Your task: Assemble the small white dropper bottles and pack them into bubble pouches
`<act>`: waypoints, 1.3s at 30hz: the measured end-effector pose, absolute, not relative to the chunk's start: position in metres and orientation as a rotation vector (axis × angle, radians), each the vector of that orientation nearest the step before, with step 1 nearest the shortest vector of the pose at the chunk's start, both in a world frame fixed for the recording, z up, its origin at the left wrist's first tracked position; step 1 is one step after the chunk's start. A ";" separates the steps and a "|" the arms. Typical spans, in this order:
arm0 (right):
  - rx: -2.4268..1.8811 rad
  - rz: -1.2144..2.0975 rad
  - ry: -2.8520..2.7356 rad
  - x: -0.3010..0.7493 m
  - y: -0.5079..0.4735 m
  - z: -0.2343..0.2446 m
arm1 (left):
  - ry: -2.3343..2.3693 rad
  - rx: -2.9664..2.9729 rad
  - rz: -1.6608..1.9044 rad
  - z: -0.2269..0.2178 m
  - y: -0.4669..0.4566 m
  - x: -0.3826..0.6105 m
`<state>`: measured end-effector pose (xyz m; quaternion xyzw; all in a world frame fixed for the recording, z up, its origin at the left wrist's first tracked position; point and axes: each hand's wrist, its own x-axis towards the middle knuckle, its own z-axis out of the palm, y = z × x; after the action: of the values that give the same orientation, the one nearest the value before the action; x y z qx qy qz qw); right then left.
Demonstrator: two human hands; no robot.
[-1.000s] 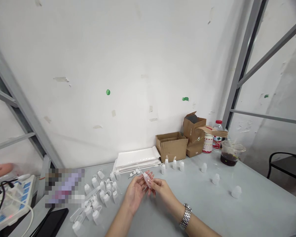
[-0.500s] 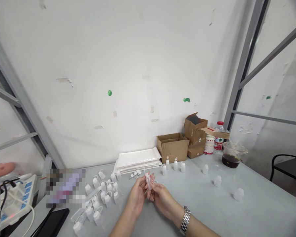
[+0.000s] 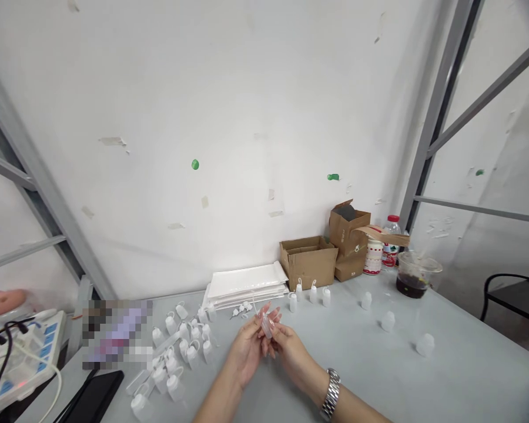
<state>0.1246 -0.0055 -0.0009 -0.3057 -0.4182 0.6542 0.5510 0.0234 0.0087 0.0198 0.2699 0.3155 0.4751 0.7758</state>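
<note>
Both my hands meet above the grey table (image 3: 370, 370) and hold one small translucent plastic bottle (image 3: 267, 325). My left hand (image 3: 247, 346) cups it from the left with fingers pinched on it. My right hand (image 3: 291, 346), with a metal watch (image 3: 331, 392) on the wrist, grips its lower part. A thin nozzle sticks up from the bottle. A cluster of several similar small white bottles (image 3: 176, 352) lies just left of my hands.
A stack of white padded envelopes (image 3: 247, 282) lies behind my hands. Cardboard boxes (image 3: 308, 258), a drink bottle (image 3: 391, 238) and a bowl of dark liquid (image 3: 417, 276) stand at the back right. Loose bottles (image 3: 311, 294) dot the table. A power strip (image 3: 26, 352) and dark tablet (image 3: 94, 396) sit left.
My hands have drawn closer together around the bottle, turning it from tilted to more upright, then tilting it slightly again. The view shifted a little.
</note>
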 end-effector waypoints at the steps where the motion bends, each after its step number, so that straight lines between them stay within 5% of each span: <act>1: -0.728 1.541 -0.993 0.124 -0.005 -0.001 | 0.684 0.579 1.024 0.020 0.009 0.023; 39: -0.766 1.539 -1.042 0.131 -0.007 0.010 | 0.779 0.678 1.177 0.027 0.007 0.021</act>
<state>0.1308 -0.0067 0.0096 -0.3217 -0.4377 0.6465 0.5358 0.0206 0.0072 0.0270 0.3056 0.3511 0.5300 0.7089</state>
